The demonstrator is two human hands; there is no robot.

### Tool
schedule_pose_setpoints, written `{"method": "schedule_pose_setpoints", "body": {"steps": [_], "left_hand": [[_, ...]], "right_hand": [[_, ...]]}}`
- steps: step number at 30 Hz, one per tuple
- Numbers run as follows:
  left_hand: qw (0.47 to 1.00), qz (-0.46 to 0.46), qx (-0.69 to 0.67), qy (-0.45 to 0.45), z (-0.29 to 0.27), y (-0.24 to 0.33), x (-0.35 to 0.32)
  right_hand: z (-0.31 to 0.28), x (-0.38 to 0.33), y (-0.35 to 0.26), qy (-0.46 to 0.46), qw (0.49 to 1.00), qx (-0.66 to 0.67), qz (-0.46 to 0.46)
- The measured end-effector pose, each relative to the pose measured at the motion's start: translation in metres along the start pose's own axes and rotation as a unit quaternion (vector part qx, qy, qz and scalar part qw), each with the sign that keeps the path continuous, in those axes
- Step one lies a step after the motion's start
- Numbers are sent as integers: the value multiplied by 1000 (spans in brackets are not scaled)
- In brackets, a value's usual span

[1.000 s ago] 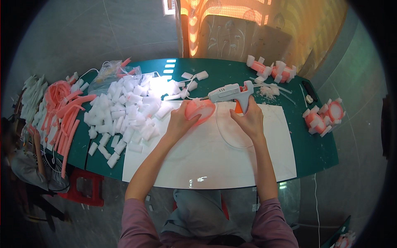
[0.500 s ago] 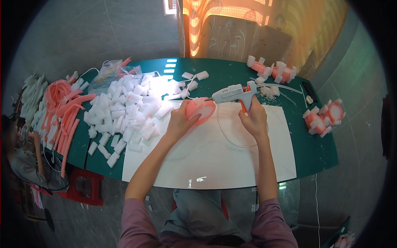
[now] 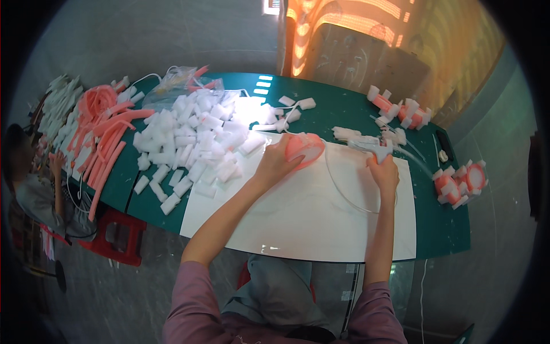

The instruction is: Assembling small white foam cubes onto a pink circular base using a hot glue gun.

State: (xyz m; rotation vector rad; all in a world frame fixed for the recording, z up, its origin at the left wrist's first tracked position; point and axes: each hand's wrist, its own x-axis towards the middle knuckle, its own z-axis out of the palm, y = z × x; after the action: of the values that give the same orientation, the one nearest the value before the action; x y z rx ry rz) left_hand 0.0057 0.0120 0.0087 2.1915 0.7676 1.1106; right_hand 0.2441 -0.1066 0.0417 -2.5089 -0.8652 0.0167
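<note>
My left hand (image 3: pixel 274 165) is closed around the edge of a round pink foam piece (image 3: pixel 306 150) with a pale, flat face, tilted up above the white board (image 3: pixel 303 212). In my right hand (image 3: pixel 385 174) is a white hot glue gun (image 3: pixel 372 145), gripped by its handle. Its nozzle end points left and is apart from the pink piece, over several small white foam bits. A thin white cord (image 3: pixel 344 194) curves across the board between my hands.
A big heap of white foam blocks (image 3: pixel 189 137) lies left of the board, beside pink foam tubes (image 3: pixel 106 163). Finished-looking pink and white foam pieces (image 3: pixel 412 113) stand at the back right, others (image 3: pixel 460 182) at the right edge. Another person (image 3: pixel 40 195) sits at far left.
The glue gun has drawn away from the pink piece to the right with my right hand. My left hand still holds the piece. The whole view has shifted, so the table appears further right.
</note>
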Motion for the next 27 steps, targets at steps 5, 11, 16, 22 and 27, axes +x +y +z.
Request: {"method": "schedule_pose_setpoints", "body": {"steps": [5, 11, 16, 22, 27], "left_hand": [[999, 28, -27, 7, 1, 1, -1], [999, 18, -24, -23, 4, -2, -2], [999, 46, 17, -11, 3, -8, -8], [996, 78, 43, -6, 7, 2, -6], [994, 101, 47, -9, 7, 3, -8]], "right_hand": [[30, 32, 43, -37, 999, -4, 22], [5, -16, -12, 162, 971, -161, -68], [2, -110, -124, 78, 841, 215, -490], [75, -176, -199, -109, 764, 228, -594], [121, -163, -232, -93, 823, 152, -540]]}}
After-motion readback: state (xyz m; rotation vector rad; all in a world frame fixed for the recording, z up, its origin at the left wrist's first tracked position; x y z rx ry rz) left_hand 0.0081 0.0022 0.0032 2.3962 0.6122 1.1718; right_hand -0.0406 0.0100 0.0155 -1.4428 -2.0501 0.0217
